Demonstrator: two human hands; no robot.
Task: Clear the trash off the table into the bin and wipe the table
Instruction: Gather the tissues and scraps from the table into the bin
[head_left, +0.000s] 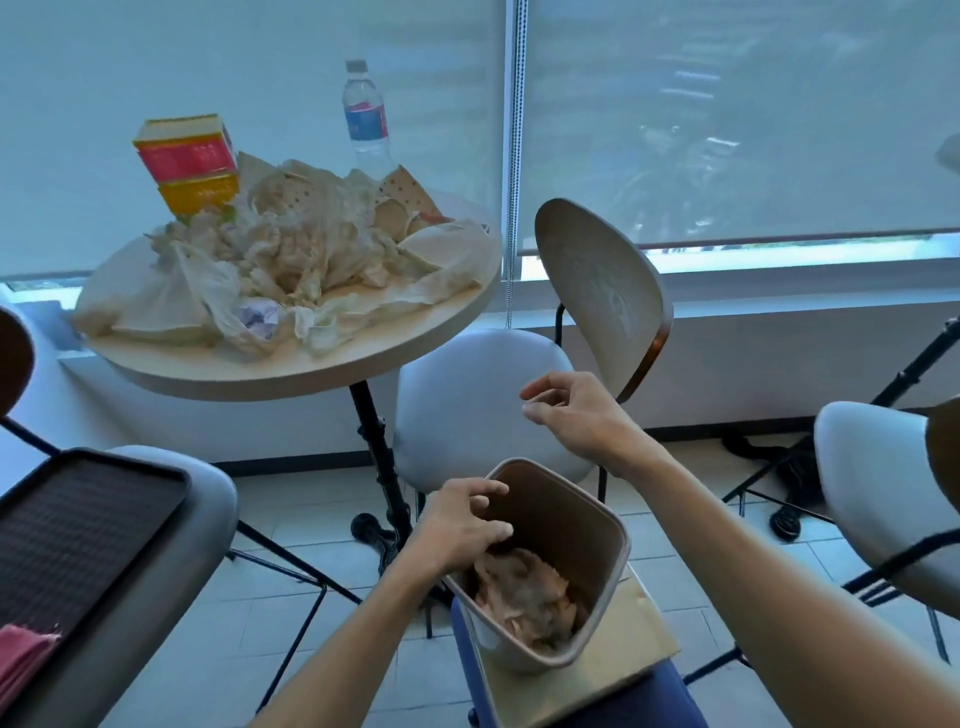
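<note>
Bin (602, 545): beige, tilted, resting on a flat board over a blue seat; crumpled paper (524, 587) lies inside it
Left hand (462, 525): over the bin's near rim, fingers loosely curled, grip holding nothing
Right hand (571, 410): above and beyond the bin, fingers relaxed, grip empty
Tabletop (363, 348): round, up and left of the bin; piled with crumpled tissues and wrappers (291, 260)
Carton (189, 163): red and yellow, at the tabletop's far left
Water bottle (366, 117): upright at the tabletop's far edge
Chair (488, 400): grey, between tabletop and bin
Tray (78, 530): dark, far left of the bin
</note>
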